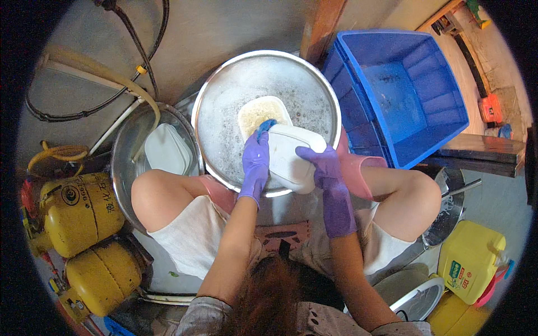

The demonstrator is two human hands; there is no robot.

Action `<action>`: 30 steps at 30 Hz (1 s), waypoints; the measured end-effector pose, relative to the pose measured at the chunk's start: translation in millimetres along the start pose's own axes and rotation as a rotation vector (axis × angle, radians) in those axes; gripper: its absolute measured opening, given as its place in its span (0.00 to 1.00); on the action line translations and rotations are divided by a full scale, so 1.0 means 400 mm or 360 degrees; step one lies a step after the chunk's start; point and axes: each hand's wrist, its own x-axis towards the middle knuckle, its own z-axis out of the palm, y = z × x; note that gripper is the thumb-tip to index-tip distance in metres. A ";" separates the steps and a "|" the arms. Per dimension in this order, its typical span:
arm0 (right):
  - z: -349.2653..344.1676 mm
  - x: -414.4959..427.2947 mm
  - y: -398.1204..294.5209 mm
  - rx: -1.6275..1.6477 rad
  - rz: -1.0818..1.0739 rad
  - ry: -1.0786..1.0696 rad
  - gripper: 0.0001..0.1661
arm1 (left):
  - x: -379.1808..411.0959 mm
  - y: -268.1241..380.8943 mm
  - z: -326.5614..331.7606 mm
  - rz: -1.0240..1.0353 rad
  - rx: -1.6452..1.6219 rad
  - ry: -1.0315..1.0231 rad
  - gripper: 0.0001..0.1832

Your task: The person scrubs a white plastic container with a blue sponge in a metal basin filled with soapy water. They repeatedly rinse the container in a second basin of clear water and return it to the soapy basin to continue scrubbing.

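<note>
A large round metal basin (222, 96) of sudsy water stands between my knees. My left hand (256, 159), in a purple rubber glove, is shut on a blue scrubbing cloth or pad (266, 125) at the upper left corner of a white plastic container (290, 157). My right hand (321, 166), gloved the same way, grips that container by its right side, thumb on top. The container is tilted over the basin's near rim. Another white container (264, 110), with foamy, yellowish liquid in it, floats or rests in the water just beyond my left hand.
At the left, a metal basin (119, 147) holds several white containers (167, 149) and a hose end. Yellow gas cylinders (80, 214) lie beyond it. Blue plastic crates (424, 138) stand at the right, above a metal pan (452, 218) and a yellow jug (470, 256).
</note>
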 end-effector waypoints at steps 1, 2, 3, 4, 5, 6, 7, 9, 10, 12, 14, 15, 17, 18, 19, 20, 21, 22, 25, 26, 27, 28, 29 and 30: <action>-0.027 0.000 -0.008 -0.0512 -0.0249 0.0067 0.19 | -0.003 0.025 0.012 -0.0041 -0.0022 -0.0047 0.24; -0.011 -0.009 -0.022 -0.1005 -0.0487 0.0069 0.20 | -0.009 0.038 -0.014 -0.0105 -0.0009 -0.0043 0.25; 0.013 -0.015 -0.033 -0.1494 -0.0737 0.0070 0.23 | -0.006 0.026 -0.018 -0.0088 0.0080 -0.0040 0.25; 0.027 -0.025 -0.052 -0.1404 -0.0608 0.0189 0.23 | -0.003 0.013 -0.011 -0.0073 0.0167 -0.0036 0.25; 0.071 -0.058 -0.114 -0.1307 -0.0488 0.0308 0.23 | 0.000 -0.008 -0.012 -0.0069 0.0256 -0.0025 0.25; 0.122 -0.084 -0.176 -0.1178 -0.0436 0.0308 0.23 | -0.001 -0.030 -0.021 0.0102 0.0374 -0.0037 0.22; 0.156 -0.091 -0.222 -0.1064 -0.0379 0.0341 0.24 | 0.006 -0.047 -0.006 0.0282 0.0475 -0.0076 0.20; 0.266 -0.042 -0.252 -0.1443 -0.0375 0.0067 0.25 | -0.034 -0.148 -0.039 0.0392 0.1222 -0.0200 0.17; 0.331 -0.023 -0.264 -0.1290 -0.0530 -0.0134 0.26 | -0.048 -0.158 -0.026 0.0436 0.1285 -0.0216 0.17; 0.467 0.006 -0.309 -0.1558 -0.0732 -0.0567 0.26 | -0.059 -0.154 0.000 0.0475 0.1212 -0.0201 0.17; 0.579 0.050 -0.298 -0.1496 -0.0699 -0.0894 0.25 | -0.061 -0.119 0.042 0.0493 0.0970 -0.0160 0.16; 0.649 0.076 -0.252 -0.1512 -0.0749 -0.1094 0.23 | -0.075 -0.126 0.035 0.0440 0.0887 -0.0130 0.16; 0.778 0.114 -0.146 -0.1870 -0.1042 -0.1367 0.21 | -0.112 -0.131 0.019 0.0363 0.0771 -0.0089 0.16; 0.799 0.131 -0.120 -0.2004 -0.1153 -0.1509 0.20 | -0.126 -0.117 0.028 0.0370 0.0719 -0.0093 0.16; 0.806 0.153 -0.103 -0.2143 -0.1259 -0.1640 0.20 | -0.128 -0.104 0.039 0.0383 0.0670 -0.0095 0.15; 0.829 0.149 -0.077 -0.2270 -0.1360 -0.1699 0.19 | -0.145 -0.110 0.031 0.0355 0.0646 -0.0085 0.15; 0.843 0.148 -0.055 -0.2400 -0.1462 -0.1744 0.19 | -0.154 -0.116 0.023 0.0333 0.0626 -0.0072 0.15; 0.850 0.150 -0.037 -0.2534 -0.1563 -0.1775 0.18 | -0.157 -0.122 0.020 0.0316 0.0612 -0.0063 0.15; 0.699 0.226 0.001 -0.1365 -0.2258 -0.1686 0.17 | -0.139 -0.116 0.038 0.0330 0.0547 -0.0048 0.15; 0.683 0.220 0.018 -0.1155 -0.2036 -0.1587 0.17 | -0.141 -0.125 0.026 0.0311 0.0566 -0.0004 0.15; 0.612 0.251 0.017 -0.1009 -0.1820 -0.1400 0.18 | -0.117 -0.110 0.053 0.0363 0.0523 -0.0012 0.15; 0.601 0.227 0.012 -0.1243 -0.1462 -0.1139 0.18 | -0.114 -0.128 0.040 0.0353 0.0550 0.0038 0.15; 0.580 0.208 -0.002 -0.1495 -0.1072 -0.0890 0.19 | -0.100 -0.144 0.037 0.0352 0.0554 0.0074 0.14; 0.540 0.190 -0.033 -0.1958 -0.0935 -0.0543 0.20 | -0.082 -0.160 0.033 0.0363 0.0555 0.0115 0.14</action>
